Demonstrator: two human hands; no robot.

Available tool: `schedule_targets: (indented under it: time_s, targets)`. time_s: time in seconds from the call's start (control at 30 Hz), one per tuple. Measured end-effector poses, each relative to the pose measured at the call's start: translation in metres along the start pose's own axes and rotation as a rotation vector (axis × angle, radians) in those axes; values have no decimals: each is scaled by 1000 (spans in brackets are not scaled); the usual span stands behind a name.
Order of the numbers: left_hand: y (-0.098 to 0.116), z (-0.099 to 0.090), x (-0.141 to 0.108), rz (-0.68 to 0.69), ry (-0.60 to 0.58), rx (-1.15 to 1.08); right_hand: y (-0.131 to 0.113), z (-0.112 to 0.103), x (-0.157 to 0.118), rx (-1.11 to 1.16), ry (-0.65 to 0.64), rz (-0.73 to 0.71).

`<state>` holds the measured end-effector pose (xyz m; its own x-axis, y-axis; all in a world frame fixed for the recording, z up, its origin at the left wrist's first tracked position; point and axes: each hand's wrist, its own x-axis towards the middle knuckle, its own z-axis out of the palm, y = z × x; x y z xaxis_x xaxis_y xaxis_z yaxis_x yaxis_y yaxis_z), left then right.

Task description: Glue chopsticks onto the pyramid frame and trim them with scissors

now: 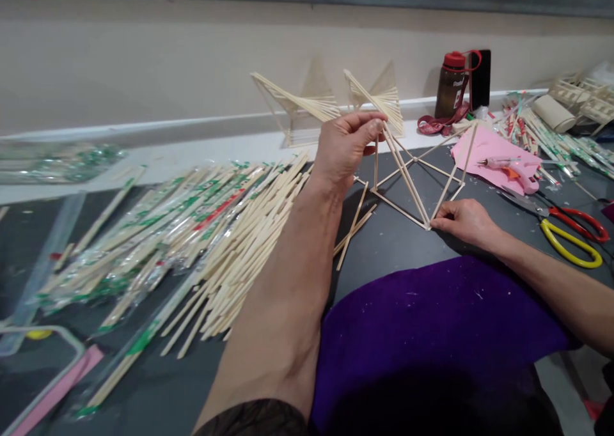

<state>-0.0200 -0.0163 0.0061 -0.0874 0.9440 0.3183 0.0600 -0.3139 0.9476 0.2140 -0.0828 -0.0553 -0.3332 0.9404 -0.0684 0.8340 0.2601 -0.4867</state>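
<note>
A frame of thin wooden chopsticks (400, 207) stands on the dark table in front of me, its sticks joined at corners. My left hand (348, 145) is closed at its raised upper end, thumb and fingers pinching the tops of the slanting chopsticks (407, 172). Low on the right, my right hand (463, 222) pinches the frame's near bottom corner, where several sticks meet. The exact grip of its fingertips is partly hidden. Beside the frame, a few loose chopsticks (354, 226) lie crossed on the table.
Bare chopsticks (254, 257) and wrapped ones (163, 231) are heaped on the left. Two finished-looking stick models (297, 103) stand by the wall. On the right are a pink glue gun (513, 169), scissors (570, 238) and a bottle (449, 87). Purple cloth (432, 321) lies nearest me.
</note>
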Motion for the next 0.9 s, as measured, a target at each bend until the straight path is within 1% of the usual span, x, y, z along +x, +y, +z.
schedule_targets:
  time_s: [0.2, 0.43, 0.7, 0.9]
  targets:
    - [-2, -1, 0, 12, 2, 9, 0, -1, 0, 1, -12, -8]
    - [-1, 0, 1, -15, 20, -23, -3, -2, -1, -21, -10, -1]
    - [1, 0, 0, -4, 41, -30, -6, -2, -1, -57, -8, -24]
    - [2, 0, 0, 5, 35, 22, -5, -2, 0, -47, 5, -49]
